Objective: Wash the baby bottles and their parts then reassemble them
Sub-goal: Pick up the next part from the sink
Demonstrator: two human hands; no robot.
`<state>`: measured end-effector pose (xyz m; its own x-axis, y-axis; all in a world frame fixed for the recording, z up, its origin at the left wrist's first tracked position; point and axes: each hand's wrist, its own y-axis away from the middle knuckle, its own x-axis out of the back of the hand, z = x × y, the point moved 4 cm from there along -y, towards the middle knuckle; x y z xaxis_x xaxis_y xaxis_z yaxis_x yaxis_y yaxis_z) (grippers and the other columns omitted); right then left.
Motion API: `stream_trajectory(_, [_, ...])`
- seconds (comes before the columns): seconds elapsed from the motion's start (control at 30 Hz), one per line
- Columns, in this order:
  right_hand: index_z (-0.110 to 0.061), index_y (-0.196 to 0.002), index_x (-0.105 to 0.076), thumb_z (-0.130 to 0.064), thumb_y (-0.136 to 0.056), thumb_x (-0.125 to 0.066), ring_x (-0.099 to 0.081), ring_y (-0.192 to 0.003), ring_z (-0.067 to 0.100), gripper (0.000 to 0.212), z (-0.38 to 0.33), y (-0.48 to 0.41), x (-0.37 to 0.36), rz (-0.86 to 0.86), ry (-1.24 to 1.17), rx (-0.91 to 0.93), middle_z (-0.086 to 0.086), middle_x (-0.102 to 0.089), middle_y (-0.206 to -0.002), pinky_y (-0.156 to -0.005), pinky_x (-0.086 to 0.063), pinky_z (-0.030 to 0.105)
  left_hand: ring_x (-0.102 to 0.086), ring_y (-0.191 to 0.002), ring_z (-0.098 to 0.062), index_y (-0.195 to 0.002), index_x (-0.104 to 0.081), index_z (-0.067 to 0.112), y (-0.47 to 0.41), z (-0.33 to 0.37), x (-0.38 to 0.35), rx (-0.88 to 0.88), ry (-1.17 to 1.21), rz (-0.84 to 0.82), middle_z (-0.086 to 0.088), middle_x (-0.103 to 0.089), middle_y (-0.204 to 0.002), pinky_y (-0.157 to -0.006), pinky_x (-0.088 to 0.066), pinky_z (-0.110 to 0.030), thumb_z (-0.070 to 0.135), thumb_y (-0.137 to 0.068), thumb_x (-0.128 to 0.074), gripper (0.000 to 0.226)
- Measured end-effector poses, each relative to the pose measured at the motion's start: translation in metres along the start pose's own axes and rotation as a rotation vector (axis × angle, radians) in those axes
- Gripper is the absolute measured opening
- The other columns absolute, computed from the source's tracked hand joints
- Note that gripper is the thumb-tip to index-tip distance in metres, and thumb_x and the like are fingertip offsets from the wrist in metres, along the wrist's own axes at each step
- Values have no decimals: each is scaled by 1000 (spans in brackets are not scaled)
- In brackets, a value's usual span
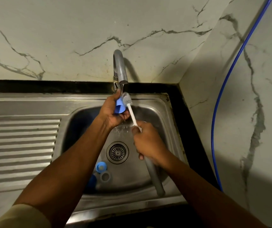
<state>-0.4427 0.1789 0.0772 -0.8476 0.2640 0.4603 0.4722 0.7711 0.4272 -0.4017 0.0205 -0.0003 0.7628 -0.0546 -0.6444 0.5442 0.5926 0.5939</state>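
Observation:
My left hand (111, 111) holds a blue bottle cap (119, 107) under the tap (120, 69), over the steel sink (160, 106). My right hand (148, 142) grips the handle of a bottle brush (131, 111); its grey bristle head rests against the cap's upper end. The brush's grey handle end sticks out below my right hand toward the sink's front. In the basin lie a blue collar ring (101, 167), a grey ring (105, 177) and another blue part (92, 181), partly hidden by my left forearm.
The drain strainer (117, 152) sits mid-basin. A ribbed steel drainboard (19, 145) lies to the left. Marble wall behind and to the right, with a blue hose (227, 102) running down the right wall.

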Motion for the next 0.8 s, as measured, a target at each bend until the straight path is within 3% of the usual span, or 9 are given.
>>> stream_trajectory(0.1, [-20, -118, -59, -20, -106, -40, -46, -32, 6, 22, -1, -5, 5, 20, -59, -33, -3, -51, -65, -37, -41, 23, -61, -76, -22, -102, -62, 13, 0, -8, -4, 9, 6, -7, -9, -64, -91, -75, -51, -37, 38, -97, -60, 26])
stream_trajectory(0.2, [-32, -133, -53, -22, -106, -40, -47, -32, 3, 32, 0, 19, -6, -65, 10, -5, -4, -52, -66, -37, -42, 22, -60, -74, -21, -103, -60, 11, -5, 2, 3, 5, 65, 7, -8, -62, -85, -69, -53, -37, 42, -100, -52, 32])
stream_trajectory(0.3, [-19, -130, -56, -22, -105, -40, -47, -31, 3, 30, 3, 2, -1, 42, -52, -24, -2, -51, -70, -36, -41, 21, -61, -72, -20, -110, -59, 11, -6, -4, -3, 33, 73, -4, -9, -67, -84, -66, -54, -33, 41, -102, -49, 33])
stream_trajectory(0.37, [-13, -126, -58, -20, -106, -40, -46, -32, 4, 29, -1, -8, 3, 86, -129, -52, 0, -51, -70, -36, -40, 22, -62, -66, -20, -110, -58, 10, -5, -10, -8, 33, 103, -14, -10, -67, -82, -57, -54, -28, 40, -103, -48, 33])
stream_trajectory(0.5, [-30, -134, -52, -24, -106, -39, -52, -42, 7, 32, 1, 23, -18, -81, 12, -39, 1, -55, -77, -37, -43, 22, -59, -73, -22, -111, -61, 8, -7, 0, 2, 7, 273, 27, -10, -63, -82, -71, -53, -35, 40, -102, -46, 36])
stream_trajectory(0.57, [-32, -138, -50, -26, -105, -39, -55, -48, 12, 35, 3, 20, -22, -49, 24, -27, 3, -58, -84, -38, -45, 24, -61, -73, -22, -114, -62, 8, -8, -1, 7, -17, 272, 64, -10, -64, -83, -62, -55, -33, 43, -99, -54, 39])
stream_trajectory(0.67, [-23, -124, -59, -24, -104, -41, -53, -44, 13, 27, -3, -1, -12, 91, -104, -39, 4, -56, -75, -40, -48, 30, -58, -65, -16, -119, -60, 11, -7, -10, 8, -28, 234, 50, -9, -66, -93, -49, -51, -23, 38, -94, -64, 37])
stream_trajectory(0.73, [-27, -118, -59, -22, -105, -41, -49, -39, 9, 23, -7, -4, -6, 75, -132, 2, 0, -52, -67, -38, -44, 26, -58, -65, -16, -110, -63, 8, -5, -15, 10, -25, 196, 48, -10, -66, -92, -60, -51, -21, 29, -92, -66, 28])
stream_trajectory(0.8, [-33, -121, -57, -23, -106, -41, -47, -38, 5, 24, -8, 6, -8, 4, -74, 29, -2, -52, -64, -38, -42, 23, -60, -70, -19, -100, -65, 4, -3, -17, 13, -12, 255, 21, -11, -65, -84, -81, -50, -27, 20, -91, -66, 18])
